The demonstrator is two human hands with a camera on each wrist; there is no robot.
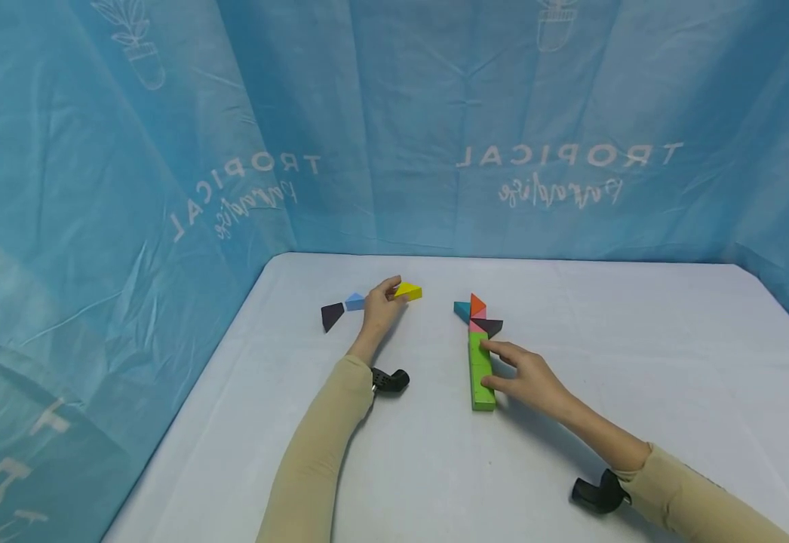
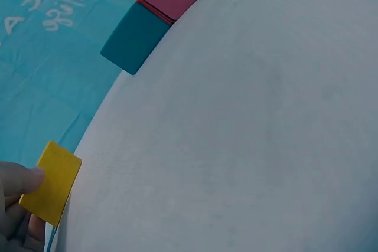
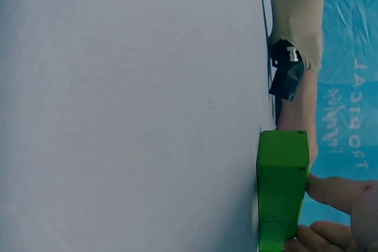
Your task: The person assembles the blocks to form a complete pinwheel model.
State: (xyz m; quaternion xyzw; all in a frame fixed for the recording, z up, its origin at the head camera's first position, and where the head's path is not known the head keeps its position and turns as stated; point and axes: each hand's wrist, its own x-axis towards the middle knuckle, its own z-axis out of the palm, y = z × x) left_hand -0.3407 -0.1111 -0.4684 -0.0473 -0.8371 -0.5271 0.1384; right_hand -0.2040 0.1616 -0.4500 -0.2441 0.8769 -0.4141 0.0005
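Observation:
My left hand point(image 1: 381, 311) pinches a yellow triangular block point(image 1: 410, 291) at the far side of the table. In the left wrist view the thumb lies against the flat face of the yellow block point(image 2: 53, 182). My right hand point(image 1: 530, 381) rests its thumb and fingertips on a row of green blocks point(image 1: 480, 369), not wrapped round it. Beyond that row, small pieces join on: a dark block point(image 1: 488, 326), a teal block point(image 1: 462, 311), an orange triangle point(image 1: 477, 304) and pink pieces point(image 1: 480, 314).
Left of my left hand lie a light blue triangular block point(image 1: 354, 303) and a dark four-sided block point(image 1: 331, 315). A white cloth covers the table point(image 1: 408, 467). Blue printed curtains point(image 1: 401, 188) hang behind and at the sides. Each wrist carries a black device point(image 1: 391, 381).

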